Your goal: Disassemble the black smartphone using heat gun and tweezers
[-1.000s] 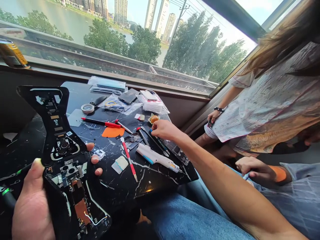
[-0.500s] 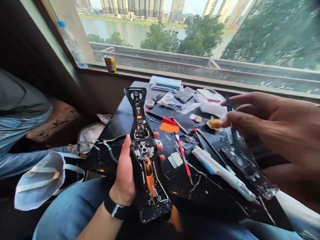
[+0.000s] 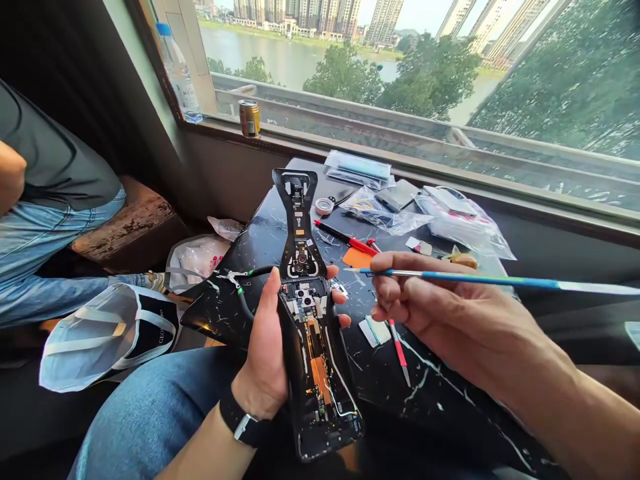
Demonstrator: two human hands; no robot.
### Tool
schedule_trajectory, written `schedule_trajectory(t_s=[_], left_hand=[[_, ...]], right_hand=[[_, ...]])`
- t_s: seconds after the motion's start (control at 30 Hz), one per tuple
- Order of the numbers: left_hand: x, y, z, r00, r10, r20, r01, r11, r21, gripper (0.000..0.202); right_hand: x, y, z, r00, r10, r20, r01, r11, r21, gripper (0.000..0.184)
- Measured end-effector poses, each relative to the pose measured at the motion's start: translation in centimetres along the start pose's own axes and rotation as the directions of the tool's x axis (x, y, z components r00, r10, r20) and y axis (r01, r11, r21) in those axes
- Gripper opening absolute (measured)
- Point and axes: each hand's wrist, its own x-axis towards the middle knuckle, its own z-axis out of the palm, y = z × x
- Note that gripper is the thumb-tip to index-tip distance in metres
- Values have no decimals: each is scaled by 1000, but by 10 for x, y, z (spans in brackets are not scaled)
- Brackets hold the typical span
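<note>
Hands working over a disassembled device: the left hand is gripping an opened smartphone upright, thumb along its left edge and fingertips curling round its right edge, while the right hand is pinching a slender blue-and-silver tool between thumb and fingers, its tip pointing left just above the smartphone. Exposed circuitry and orange patches are showing in the smartphone, which is being held above a black marble-patterned tabletop. Left to right: a seated person is occupying the bench; a white tote bag is lying beside the tabletop; a black-sleeved cable is curving just beside the left hand; a red-handled tool is lying beneath the right hand; clear plastic bags are lying near the window.
</note>
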Motion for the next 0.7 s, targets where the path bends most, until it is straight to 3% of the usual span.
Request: schedule_trajectory(t_s=[0.13,0.3,0.4,0.6,0.7], left_hand=[[1,1,0,998,-53,-15,52,997,-64,75],[2,-1,-3,998,-56,-6,55,991,-122,75],[2,-4,-3,999,-32,-7,31,991,-131,71],[3,-4,7,997,13,-74,-24,988,-153,71],[3,-5,9,996,20,-90,-33,989,-146,71]], right_hand=[[3,-4,13,976,-201,-82,161,925,-344,31],[6,-7,30,964,-266,32,229,756,-613,21],[5,-3,32,961,-272,45,224,677,-701,8],[2,6,24,926,-336,172,324,478,-817,15],[1,8,22,915,-362,181,337,436,-834,12]])
